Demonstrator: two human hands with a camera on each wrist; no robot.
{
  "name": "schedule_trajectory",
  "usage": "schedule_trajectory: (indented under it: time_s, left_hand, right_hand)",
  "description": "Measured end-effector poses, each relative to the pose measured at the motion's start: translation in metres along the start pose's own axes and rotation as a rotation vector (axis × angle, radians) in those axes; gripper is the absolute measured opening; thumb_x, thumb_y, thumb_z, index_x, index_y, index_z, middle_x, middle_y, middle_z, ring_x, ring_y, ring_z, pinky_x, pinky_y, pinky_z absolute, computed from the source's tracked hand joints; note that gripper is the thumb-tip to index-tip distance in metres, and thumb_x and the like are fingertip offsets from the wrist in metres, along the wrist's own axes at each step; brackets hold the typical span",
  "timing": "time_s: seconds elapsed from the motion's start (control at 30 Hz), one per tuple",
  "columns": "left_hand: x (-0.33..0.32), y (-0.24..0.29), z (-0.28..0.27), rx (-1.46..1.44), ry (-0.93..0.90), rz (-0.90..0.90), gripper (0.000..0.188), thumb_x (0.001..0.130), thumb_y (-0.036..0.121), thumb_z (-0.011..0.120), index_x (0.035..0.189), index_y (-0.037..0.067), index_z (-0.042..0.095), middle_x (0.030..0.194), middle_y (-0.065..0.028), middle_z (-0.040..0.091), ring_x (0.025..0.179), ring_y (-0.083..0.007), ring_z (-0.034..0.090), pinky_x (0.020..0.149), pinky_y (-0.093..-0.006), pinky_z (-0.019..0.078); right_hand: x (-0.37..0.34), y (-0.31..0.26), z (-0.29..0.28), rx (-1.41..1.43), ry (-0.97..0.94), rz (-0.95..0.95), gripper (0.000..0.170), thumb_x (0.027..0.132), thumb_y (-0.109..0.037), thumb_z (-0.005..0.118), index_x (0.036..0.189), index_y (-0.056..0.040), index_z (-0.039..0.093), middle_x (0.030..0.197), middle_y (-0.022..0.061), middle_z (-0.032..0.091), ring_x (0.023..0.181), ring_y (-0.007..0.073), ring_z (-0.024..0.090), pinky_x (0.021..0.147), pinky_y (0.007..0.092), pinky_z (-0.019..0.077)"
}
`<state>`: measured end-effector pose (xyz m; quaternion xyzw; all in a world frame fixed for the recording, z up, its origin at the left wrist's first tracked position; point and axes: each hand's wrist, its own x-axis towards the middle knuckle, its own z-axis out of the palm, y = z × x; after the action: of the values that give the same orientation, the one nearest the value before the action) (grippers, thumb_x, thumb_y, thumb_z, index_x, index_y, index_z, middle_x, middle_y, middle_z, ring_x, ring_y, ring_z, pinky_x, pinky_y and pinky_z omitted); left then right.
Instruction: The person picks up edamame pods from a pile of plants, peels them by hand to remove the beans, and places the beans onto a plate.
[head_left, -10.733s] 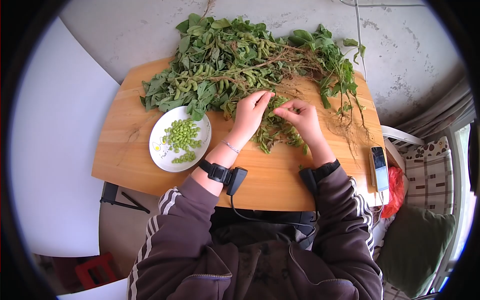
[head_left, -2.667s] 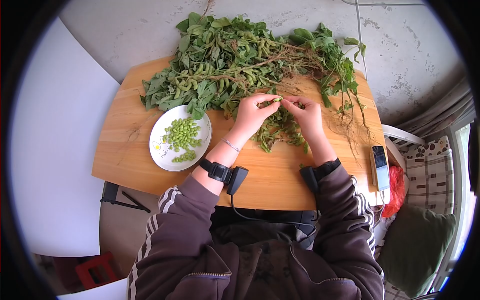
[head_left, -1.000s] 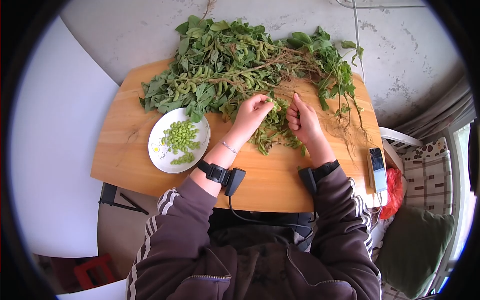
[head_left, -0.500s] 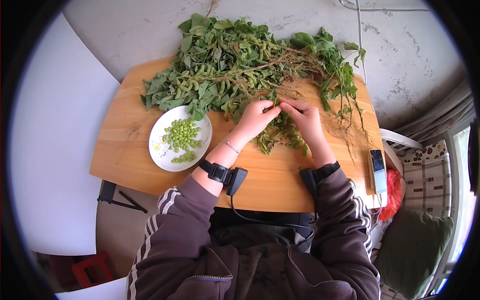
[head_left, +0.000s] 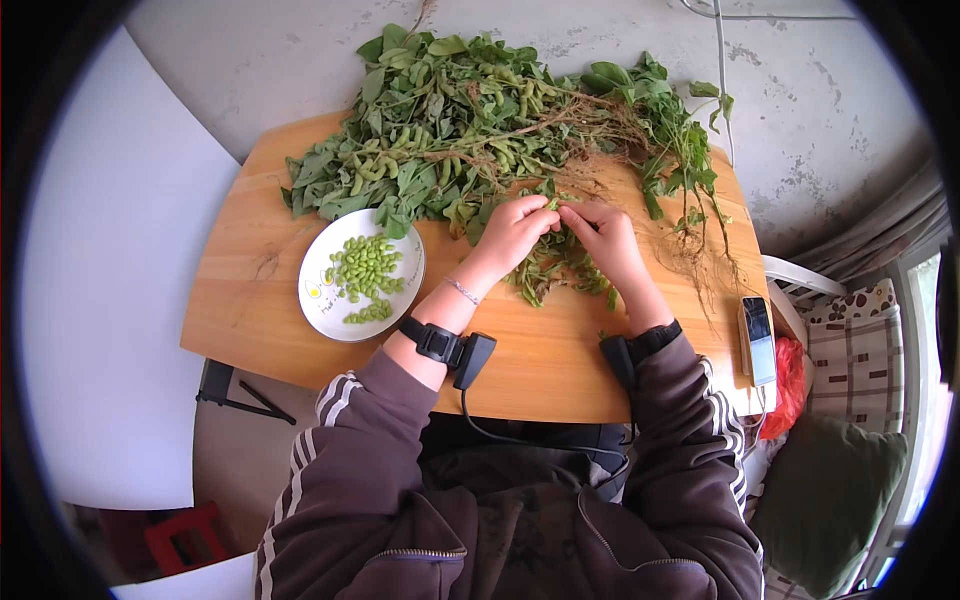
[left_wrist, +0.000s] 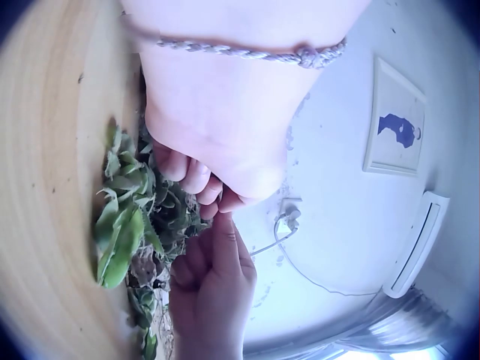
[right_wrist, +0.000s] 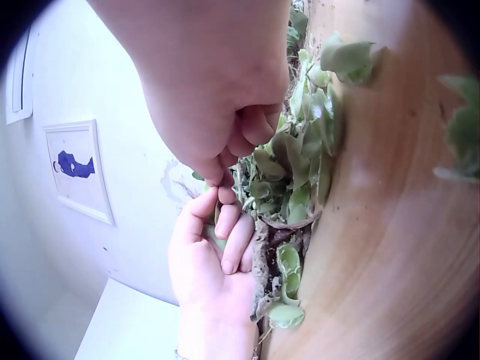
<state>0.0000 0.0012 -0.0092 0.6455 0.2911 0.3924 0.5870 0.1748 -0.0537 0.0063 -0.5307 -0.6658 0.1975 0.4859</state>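
Observation:
In the head view my left hand (head_left: 510,238) and right hand (head_left: 612,245) meet fingertip to fingertip above the middle of the table. Between them is a small green soybean pod (head_left: 553,204), mostly covered by the fingers. The left fingers curl round it, and the right thumb and forefinger pinch at its end. Empty split pods (head_left: 540,278) lie heaped just under the hands; the right wrist view shows opened pod shells (right_wrist: 289,270) close by. Left of the hands, a white plate (head_left: 312,250) holds many shelled green soybeans (head_left: 365,268).
A large pile of soybean plants (head_left: 430,130) with leaves, pods and roots covers the back of the wooden table (head_left: 480,360). A phone (head_left: 758,340) lies at the right edge, by a red plastic bag (head_left: 788,385). A cable runs between the wrist cameras.
One second ago my right hand was apart from the left, its fingers pointing up. It has since come left to the pod in my left hand. The plate stays put.

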Motion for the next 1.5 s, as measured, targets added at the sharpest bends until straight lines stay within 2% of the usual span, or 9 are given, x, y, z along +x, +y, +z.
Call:
schedule_trajectory:
  time_s: [0.2,0.43,0.63,0.8,0.83,1.03,1.13,1.3,1.5]
  left_hand:
    - [-0.004,0.012,0.001,-0.161,-0.082,-0.087,0.020,0.098,0.018,0.056,0.087,0.003,0.060,0.067,0.0059,0.046,0.054,-0.0012,0.034,0.049,-0.0203,0.0244]
    - [-0.002,0.006,0.001,0.159,0.009,-0.004,0.026,0.090,0.023,0.070,0.105,0.002,0.071,0.065,0.0062,0.052,0.059,-0.0037,0.044,0.052,-0.0218,0.0331]
    - [0.000,-0.001,-0.001,0.115,0.116,0.116,0.042,0.087,0.018,0.073,0.125,0.002,0.065,0.078,0.0025,0.057,0.062,-0.0037,0.050,0.054,-0.0196,0.0383]
    - [0.003,0.010,-0.006,-0.581,-0.018,-0.107,0.050,0.095,0.023,0.059,0.138,0.002,0.047,0.087,-0.0031,0.058,0.054,-0.0044,0.042,0.046,-0.0208,0.0303]
    - [0.003,0.014,-0.003,-0.576,0.006,-0.155,0.047,0.102,0.037,0.045,0.136,0.004,0.047,0.080,-0.0030,0.055,0.050,-0.0056,0.034,0.045,-0.0200,0.0236]
    - [-0.003,0.022,-0.002,-0.420,-0.138,-0.189,0.077,0.100,0.068,0.028,0.146,0.007,0.038,0.077,-0.0090,0.054,0.043,-0.0064,0.027,0.041,-0.0205,0.0204]
    - [-0.008,0.028,0.002,-0.360,-0.237,-0.212,0.083,0.098,0.073,0.025,0.150,0.009,0.033,0.074,-0.0088,0.052,0.042,-0.0066,0.027,0.040,-0.0207,0.0198]
    - [-0.008,0.022,0.009,-0.127,-0.197,-0.110,0.079,0.100,0.069,0.026,0.148,0.007,0.033,0.074,-0.0002,0.045,0.048,-0.0049,0.030,0.044,-0.0202,0.0202]
    - [-0.003,0.014,0.004,-0.251,-0.034,0.002,0.048,0.102,0.035,0.058,0.135,0.002,0.052,0.077,0.0005,0.057,0.061,-0.0052,0.046,0.053,-0.0192,0.0347]
  right_hand:
    - [0.000,-0.001,-0.002,0.208,-0.037,0.271,0.028,0.097,-0.023,0.066,0.107,0.0026,0.072,0.073,0.0019,0.064,0.063,0.0096,0.055,0.058,0.0265,0.0437]
    - [0.002,0.010,-0.006,0.880,0.074,0.485,0.023,0.099,-0.024,0.059,0.099,-0.0019,0.066,0.063,-0.0059,0.039,0.049,0.0055,0.030,0.044,0.0239,0.0219]
    - [0.002,0.009,-0.010,1.286,0.124,0.593,0.031,0.097,-0.034,0.056,0.083,-0.0069,0.052,0.069,-0.0018,0.038,0.050,0.0069,0.026,0.045,0.0236,0.0190]
    - [0.004,0.009,-0.007,1.091,0.040,0.580,0.026,0.102,-0.030,0.054,0.087,-0.0079,0.056,0.066,-0.0042,0.036,0.051,0.0064,0.028,0.046,0.0235,0.0215]
    - [0.004,0.009,-0.006,1.034,0.006,0.549,0.025,0.103,-0.029,0.054,0.091,-0.0074,0.059,0.065,-0.0049,0.035,0.051,0.0062,0.028,0.046,0.0235,0.0220]
    - [-0.001,-0.021,-0.007,0.372,-0.215,0.293,0.030,0.100,-0.023,0.061,0.120,-0.0034,0.071,0.073,-0.0013,0.058,0.055,0.0052,0.042,0.051,0.0198,0.0335]
    - [-0.001,-0.017,-0.001,0.325,-0.187,0.089,0.023,0.095,-0.018,0.068,0.110,-0.0015,0.075,0.084,0.0026,0.068,0.062,0.0073,0.054,0.060,0.0211,0.0436]
    - [-0.002,-0.009,0.000,0.217,-0.163,0.057,0.021,0.089,-0.016,0.075,0.105,-0.0026,0.076,0.083,0.0051,0.069,0.077,0.0112,0.061,0.071,0.0264,0.0481]
    - [-0.001,-0.005,-0.003,0.181,0.030,0.176,0.024,0.090,-0.022,0.074,0.100,-0.0001,0.076,0.078,0.0044,0.068,0.072,0.0121,0.059,0.069,0.0267,0.0477]
